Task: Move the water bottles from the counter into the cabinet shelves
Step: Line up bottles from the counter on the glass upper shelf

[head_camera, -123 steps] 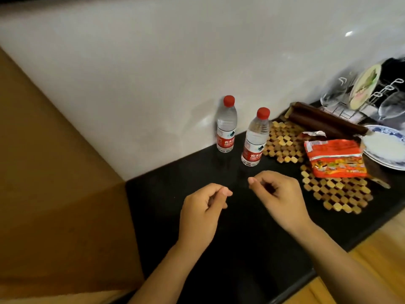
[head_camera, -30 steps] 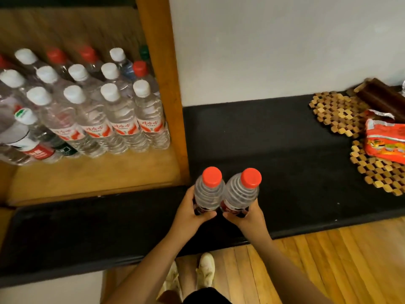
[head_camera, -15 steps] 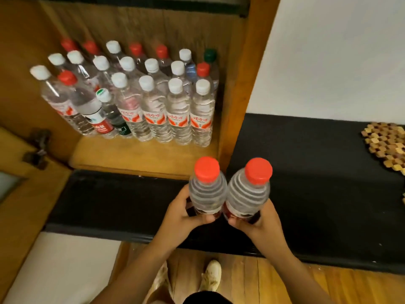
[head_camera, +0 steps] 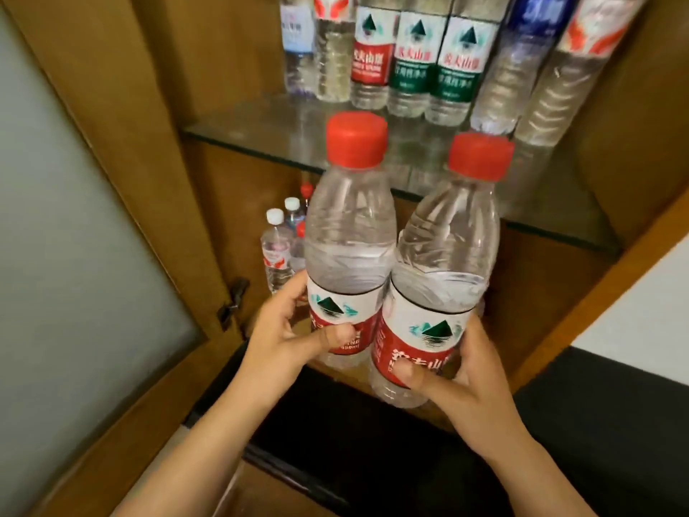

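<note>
Progress: both bottles are off the desk (head_camera: pixel 596 423) and held up in front of the open cabinet, but neither stands on a shelf yet; judged from this, the carrying is nearly over and the setting-down is what remains.
Left hand (head_camera: pixel 283 337): fingers wrapped around the label band of the left bottle (head_camera: pixel 350 233), thumb across the front; the bottle is upright, red cap at 12 o'clock.
Right hand (head_camera: pixel 473 386): fingers gripping the right bottle (head_camera: pixel 443 270) low on its red label, thumb pressed on the front; this bottle leans slightly toward 1 o'clock.
Bottle contact: the two bottles touch side by side at their shoulders and labels.
Glass shelf (head_camera: pixel 261 121): at 12 o'clock above the caps, carrying a row of stored bottles (head_camera: pixel 414 61) with red, green and blue labels set close together toward the back; the front strip of glass shows bare.
Lower shelf: at 9 o'clock from the held bottles, a few small white-capped bottles (head_camera: pixel 276 248) stand behind the left hand; how much room is there cannot be told, since the held bottles hide most of it.
Cabinet door (head_camera: pixel 74 255): swung open at 9 o'clock, frosted pane in a wooden frame.
What is left: lift each bottle onto a shelf and release; the bare front of the glass shelf looks the likeliest spot.
Desk contents: only a bare black stretch of it shows, so I cannot tell if more bottles wait there.
</note>
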Tool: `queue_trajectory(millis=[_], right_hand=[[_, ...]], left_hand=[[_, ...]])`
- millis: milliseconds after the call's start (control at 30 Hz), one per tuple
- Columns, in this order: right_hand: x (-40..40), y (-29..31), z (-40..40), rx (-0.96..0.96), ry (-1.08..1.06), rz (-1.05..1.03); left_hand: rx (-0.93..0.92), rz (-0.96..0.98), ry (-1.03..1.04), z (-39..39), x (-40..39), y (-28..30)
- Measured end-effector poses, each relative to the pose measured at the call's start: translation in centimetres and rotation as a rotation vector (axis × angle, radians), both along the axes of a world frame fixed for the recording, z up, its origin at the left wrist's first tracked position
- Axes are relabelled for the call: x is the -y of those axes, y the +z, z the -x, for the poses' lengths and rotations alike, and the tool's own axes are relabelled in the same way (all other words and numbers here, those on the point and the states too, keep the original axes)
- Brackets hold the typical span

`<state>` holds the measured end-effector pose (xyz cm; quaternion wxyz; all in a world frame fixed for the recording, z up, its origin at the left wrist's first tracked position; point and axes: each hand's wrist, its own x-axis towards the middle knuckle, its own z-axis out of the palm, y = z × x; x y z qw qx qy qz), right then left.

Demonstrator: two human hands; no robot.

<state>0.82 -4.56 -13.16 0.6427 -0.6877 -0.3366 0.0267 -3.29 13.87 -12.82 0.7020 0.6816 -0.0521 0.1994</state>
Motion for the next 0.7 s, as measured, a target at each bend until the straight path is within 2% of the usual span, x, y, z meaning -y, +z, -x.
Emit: queue_trajectory(millis=[133,333,500,700], right_hand=[[-3.2,4.9,-0.8,0.046,0.033,-0.045],[-6.8,11.1,-3.4,0.204,-0.072,-0.022],[-8.9,14.3,-7.0,0.267,-0.196,0.081],[-10.4,14.7,-10.3,0.240,-0.294,0.233]], left_hand=[[0.136,0.032,0.021,-0.1,-2.9,4.8],[0.266,-0.032,0.053,-2.6,-6.4,10.9],[0.294,-0.090,0.100,-5.9,-8.1,14.0],[0.214,-0.115,0.143,-10.0,-9.2,14.1]])
